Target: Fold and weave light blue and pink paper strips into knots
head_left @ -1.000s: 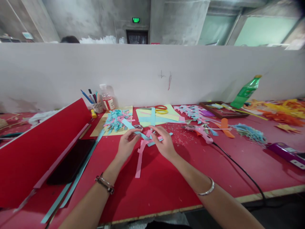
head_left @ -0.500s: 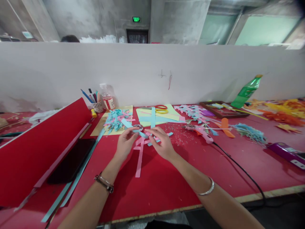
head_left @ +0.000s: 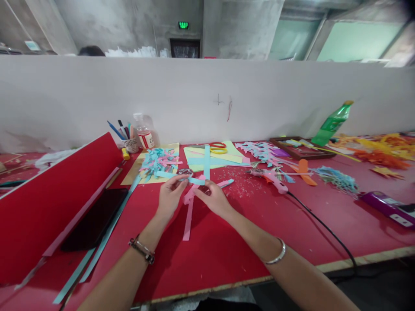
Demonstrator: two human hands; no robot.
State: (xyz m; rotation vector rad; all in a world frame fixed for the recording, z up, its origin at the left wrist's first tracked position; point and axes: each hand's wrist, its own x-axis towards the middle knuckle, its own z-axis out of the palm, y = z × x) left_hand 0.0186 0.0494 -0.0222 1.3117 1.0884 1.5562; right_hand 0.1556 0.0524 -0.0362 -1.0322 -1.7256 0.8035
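A light blue paper strip (head_left: 195, 181) is stretched level between my two hands above the red table. My left hand (head_left: 170, 195) pinches it toward its left part, and a free end sticks out past the fingers. At the strip's right end, my right hand (head_left: 215, 197) has its thumb and fingers closed on it. Below lie pink paper strips (head_left: 188, 218), one running toward me. Another blue strip (head_left: 207, 162) lies upright in the view behind the hands. Just beyond my left fingers sits a small round dark item (head_left: 185, 172), partly covered.
Scissors (head_left: 218, 148) rest on pale paper sheets. A pile of blue and pink paper curls (head_left: 158, 162) lies left of them. To the right are a pink glue gun (head_left: 272, 180) with a black cord and a green bottle (head_left: 333, 124). A phone (head_left: 97, 218) lies left.
My hands have drawn the blue strip out straight and level; it was tilted before. My right hand has shifted slightly down and left. The view has moved a little.
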